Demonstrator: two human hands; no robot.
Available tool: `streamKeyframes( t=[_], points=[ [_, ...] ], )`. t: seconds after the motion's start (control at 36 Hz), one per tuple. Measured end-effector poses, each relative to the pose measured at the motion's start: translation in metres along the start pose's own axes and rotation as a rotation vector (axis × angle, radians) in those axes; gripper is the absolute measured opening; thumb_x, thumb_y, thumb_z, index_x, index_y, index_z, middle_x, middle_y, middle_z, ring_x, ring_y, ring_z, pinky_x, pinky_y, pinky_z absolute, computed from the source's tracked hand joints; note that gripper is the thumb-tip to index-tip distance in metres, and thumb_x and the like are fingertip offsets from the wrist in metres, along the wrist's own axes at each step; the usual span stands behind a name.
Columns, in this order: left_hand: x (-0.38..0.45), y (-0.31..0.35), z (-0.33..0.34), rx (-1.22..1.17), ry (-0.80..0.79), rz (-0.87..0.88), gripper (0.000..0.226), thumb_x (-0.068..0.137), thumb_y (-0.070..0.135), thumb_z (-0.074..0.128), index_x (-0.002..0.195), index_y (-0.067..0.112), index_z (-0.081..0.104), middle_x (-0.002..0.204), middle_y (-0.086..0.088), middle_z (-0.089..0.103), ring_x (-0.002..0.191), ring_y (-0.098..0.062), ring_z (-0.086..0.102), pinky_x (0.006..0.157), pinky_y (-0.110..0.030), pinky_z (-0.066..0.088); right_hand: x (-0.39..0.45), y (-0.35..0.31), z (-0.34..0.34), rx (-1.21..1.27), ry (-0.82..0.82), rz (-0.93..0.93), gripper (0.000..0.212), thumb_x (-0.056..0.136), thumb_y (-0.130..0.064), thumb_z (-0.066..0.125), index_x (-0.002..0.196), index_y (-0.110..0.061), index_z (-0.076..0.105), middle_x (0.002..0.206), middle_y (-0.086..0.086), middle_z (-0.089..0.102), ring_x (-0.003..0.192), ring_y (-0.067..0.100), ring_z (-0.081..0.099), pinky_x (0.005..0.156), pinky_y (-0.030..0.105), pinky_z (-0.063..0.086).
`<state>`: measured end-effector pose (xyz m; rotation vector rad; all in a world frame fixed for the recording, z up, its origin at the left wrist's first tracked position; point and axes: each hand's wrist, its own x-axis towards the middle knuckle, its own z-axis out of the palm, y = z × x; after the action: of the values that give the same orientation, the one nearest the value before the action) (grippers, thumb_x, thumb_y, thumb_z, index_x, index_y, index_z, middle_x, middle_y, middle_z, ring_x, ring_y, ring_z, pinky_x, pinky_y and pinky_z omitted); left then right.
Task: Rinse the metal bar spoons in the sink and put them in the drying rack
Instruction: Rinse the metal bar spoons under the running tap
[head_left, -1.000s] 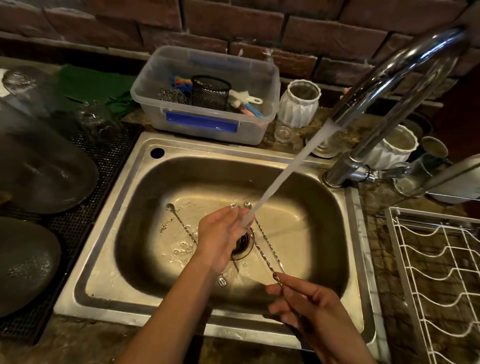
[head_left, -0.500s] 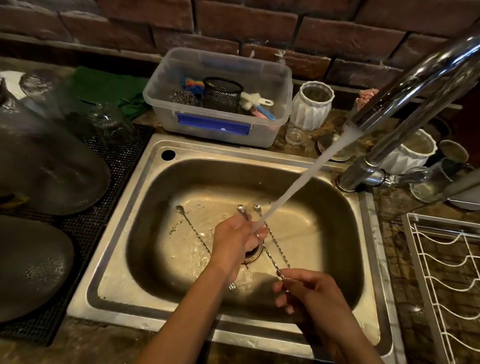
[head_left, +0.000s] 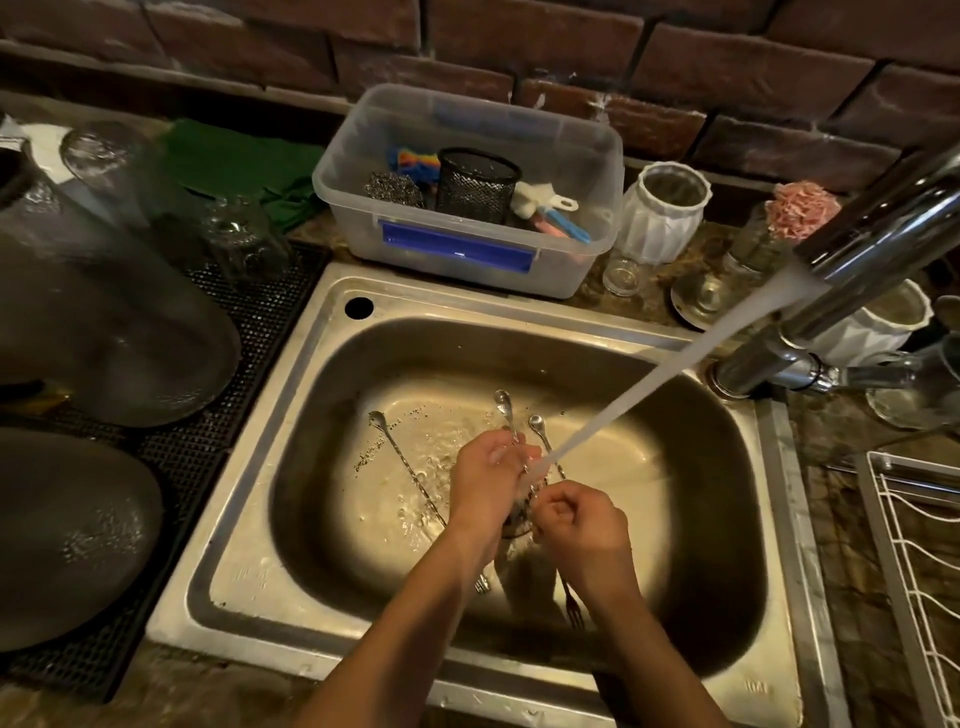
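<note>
In the steel sink (head_left: 291, 467) my left hand (head_left: 485, 483) and my right hand (head_left: 582, 525) meet over the drain, under the running water stream (head_left: 649, 384). Both are closed around twisted metal bar spoons. One held spoon's bowl (head_left: 503, 402) sticks out beyond my left fingers, a second bowl (head_left: 536, 423) lies just to its right, and a forked end (head_left: 573, 613) shows below my right hand. Another bar spoon (head_left: 400, 457) lies loose on the sink floor to the left. The white wire drying rack (head_left: 919, 561) stands at the right edge.
The chrome faucet (head_left: 878, 234) arches in from the right. A clear plastic tub (head_left: 467, 197) of scrubbers sits behind the sink, with white ribbed jars (head_left: 665, 213) beside it. Upturned glassware (head_left: 114, 332) and dark plates (head_left: 62, 535) rest on a black mat at left.
My right hand has moved up along the spoons to meet my left hand under the stream. The view has shifted slightly, bringing the sink more to the right.
</note>
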<state>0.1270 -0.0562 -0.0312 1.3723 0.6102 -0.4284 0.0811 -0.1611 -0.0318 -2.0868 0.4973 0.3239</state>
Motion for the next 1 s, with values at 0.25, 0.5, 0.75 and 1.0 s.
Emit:
streamKeyframes(
  t=[0.25,0.5,0.75,1.0],
  points=[
    [0.007,-0.011,-0.002,0.145,-0.02,-0.063,0.029,0.099,0.011,0.049,0.078,0.017,0.068,0.101,-0.017,0.073,0.097,-0.032,0.071,0.09,-0.046,0.056,0.026,0.013,-0.004,-0.194,0.046,-0.038,0.015,0.092,-0.015,0.061,0.093,-0.011,0.076,0.076,0.002,0.073,0.07,0.017,0.064,0.064,0.027,0.049],
    [0.004,-0.024,-0.027,-0.084,0.025,-0.245,0.015,0.098,0.003,0.054,0.101,0.005,0.068,0.101,-0.015,0.074,0.1,-0.026,0.072,0.092,-0.037,0.058,0.058,0.028,-0.018,-0.414,-0.016,0.066,0.016,0.093,-0.007,0.061,0.099,-0.006,0.075,0.101,0.011,0.075,0.086,0.022,0.067,0.079,0.029,0.055],
    [0.009,-0.019,-0.053,-0.234,0.103,-0.239,0.021,0.099,-0.001,0.048,0.102,-0.004,0.069,0.096,-0.017,0.075,0.09,-0.021,0.073,0.081,-0.024,0.059,0.071,0.032,-0.009,-0.504,0.011,0.095,0.013,0.093,-0.005,0.058,0.092,-0.007,0.071,0.095,0.014,0.073,0.085,0.027,0.068,0.082,0.039,0.059],
    [0.013,-0.011,-0.085,-0.38,0.25,-0.175,0.021,0.099,-0.004,0.045,0.105,-0.008,0.065,0.102,-0.021,0.072,0.099,-0.029,0.071,0.094,-0.034,0.054,0.053,0.016,0.015,-0.469,0.029,-0.092,0.01,0.087,-0.01,0.066,0.094,-0.004,0.069,0.094,0.011,0.067,0.088,0.026,0.066,0.079,0.044,0.058]
  ],
)
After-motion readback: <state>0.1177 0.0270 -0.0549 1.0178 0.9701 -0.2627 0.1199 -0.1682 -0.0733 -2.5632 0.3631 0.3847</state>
